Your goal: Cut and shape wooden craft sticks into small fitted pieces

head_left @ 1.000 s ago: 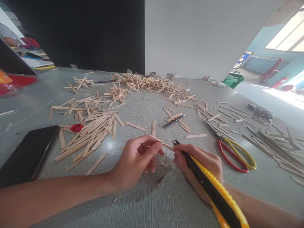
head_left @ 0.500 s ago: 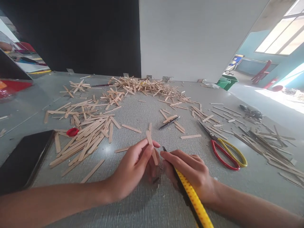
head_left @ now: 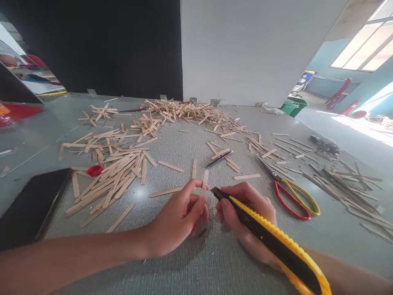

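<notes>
Between the thumb and fingers of my left hand [head_left: 184,219] a wooden craft stick [head_left: 205,180] is pinched, its upper end pointing away from me. My right hand [head_left: 248,213] is wrapped round a yellow and black utility knife [head_left: 264,229]. The knife's tip sits just right of the held stick, close to my left fingers; whether it touches the wood I cannot tell. Beyond my left hand lie a loose stick [head_left: 194,169] and another flat stick [head_left: 166,191].
Craft sticks lie in a pile [head_left: 119,176] at left and a heap [head_left: 187,110] at the back. A dark phone [head_left: 33,205] rests at left, near a red cap [head_left: 94,170]. A pen [head_left: 219,159] and scissors [head_left: 294,198] lie ahead and right. Panels [head_left: 239,49] stand behind.
My right hand has turned the knife so its black side shows and its handle swings right. The stick in my left hand has tilted from leaning left to leaning slightly right.
</notes>
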Available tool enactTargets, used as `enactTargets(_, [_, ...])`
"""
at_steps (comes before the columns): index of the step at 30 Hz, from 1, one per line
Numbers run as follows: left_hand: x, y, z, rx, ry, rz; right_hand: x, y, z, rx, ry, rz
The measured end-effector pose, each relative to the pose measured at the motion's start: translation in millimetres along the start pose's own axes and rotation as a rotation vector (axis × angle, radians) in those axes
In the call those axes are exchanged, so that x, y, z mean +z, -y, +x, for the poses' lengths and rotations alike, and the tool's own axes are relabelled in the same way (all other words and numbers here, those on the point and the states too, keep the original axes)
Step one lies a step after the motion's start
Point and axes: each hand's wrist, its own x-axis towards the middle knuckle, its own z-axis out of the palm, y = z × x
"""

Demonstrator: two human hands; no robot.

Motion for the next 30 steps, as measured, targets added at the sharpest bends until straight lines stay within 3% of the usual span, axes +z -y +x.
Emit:
enactTargets(6, [1.3, 2.2, 0.3, -0.010, 0.008, 0.030, 1.5, -1.3, -1.7, -0.145, 0.011, -0.116])
enactTargets(30, [-0.1, 4.1, -1.0, -0.008, 0.044, 0.049, 0.1, -2.4, 0.0, -0.118, 0.071, -0.095])
